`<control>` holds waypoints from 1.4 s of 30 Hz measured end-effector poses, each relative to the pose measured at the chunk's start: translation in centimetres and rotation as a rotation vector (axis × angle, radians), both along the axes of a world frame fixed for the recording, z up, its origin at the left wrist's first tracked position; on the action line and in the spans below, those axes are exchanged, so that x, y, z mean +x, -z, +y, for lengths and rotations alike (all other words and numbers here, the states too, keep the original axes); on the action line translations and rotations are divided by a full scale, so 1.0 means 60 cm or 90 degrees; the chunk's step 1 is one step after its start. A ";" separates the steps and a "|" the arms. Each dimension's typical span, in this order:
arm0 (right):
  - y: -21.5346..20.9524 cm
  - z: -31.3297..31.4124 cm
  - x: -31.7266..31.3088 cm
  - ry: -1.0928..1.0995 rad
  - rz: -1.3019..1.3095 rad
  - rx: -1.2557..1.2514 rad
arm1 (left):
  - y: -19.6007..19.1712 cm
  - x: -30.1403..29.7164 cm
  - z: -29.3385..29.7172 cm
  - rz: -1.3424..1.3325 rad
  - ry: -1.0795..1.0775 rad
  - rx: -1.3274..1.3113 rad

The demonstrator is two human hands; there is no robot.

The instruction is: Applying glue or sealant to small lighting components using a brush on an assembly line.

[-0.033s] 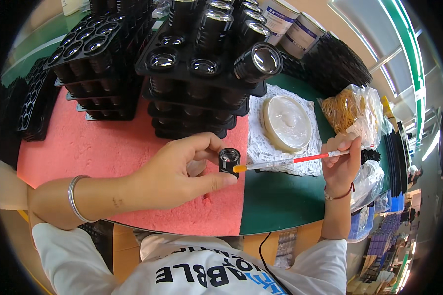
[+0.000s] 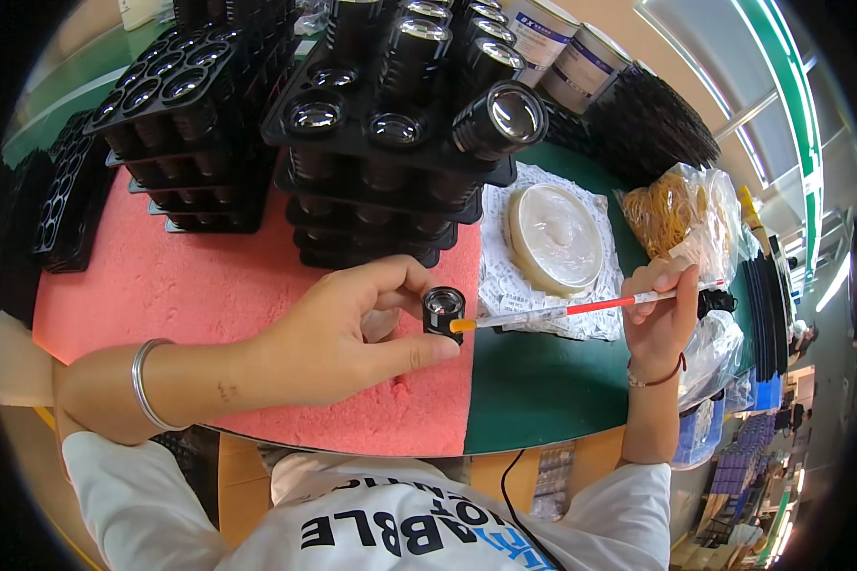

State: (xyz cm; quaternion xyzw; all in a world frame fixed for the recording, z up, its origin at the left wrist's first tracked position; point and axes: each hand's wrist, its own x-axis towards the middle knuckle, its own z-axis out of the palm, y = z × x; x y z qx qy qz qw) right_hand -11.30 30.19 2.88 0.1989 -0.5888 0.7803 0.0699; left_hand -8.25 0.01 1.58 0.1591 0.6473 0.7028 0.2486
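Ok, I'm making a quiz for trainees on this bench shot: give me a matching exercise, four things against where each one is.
Things:
1. small black lens
2. brush
3. round white lid
4. rubber bands

Places:
A. in a clear bag
B. in the right hand
C. on a white lace mat
D. between the left hand thumb and fingers

Pairs: 1-D, 2-B, 3-C, 4-A

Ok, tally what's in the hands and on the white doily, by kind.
Small black lens, in the left hand: 1
Red-and-white brush, in the right hand: 1
Round cream tub on the doily: 1
Total: 3
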 end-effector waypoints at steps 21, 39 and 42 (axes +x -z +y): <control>-0.004 0.004 -0.002 0.097 -0.002 0.037 | 0.014 -0.003 -0.003 -0.004 0.057 0.051; -0.021 0.046 -0.021 0.043 -0.040 -0.202 | -0.153 0.009 -0.096 0.877 -0.445 -0.095; -0.028 0.043 -0.016 0.045 -0.036 -0.204 | -0.202 -0.022 -0.143 0.666 -0.663 -0.339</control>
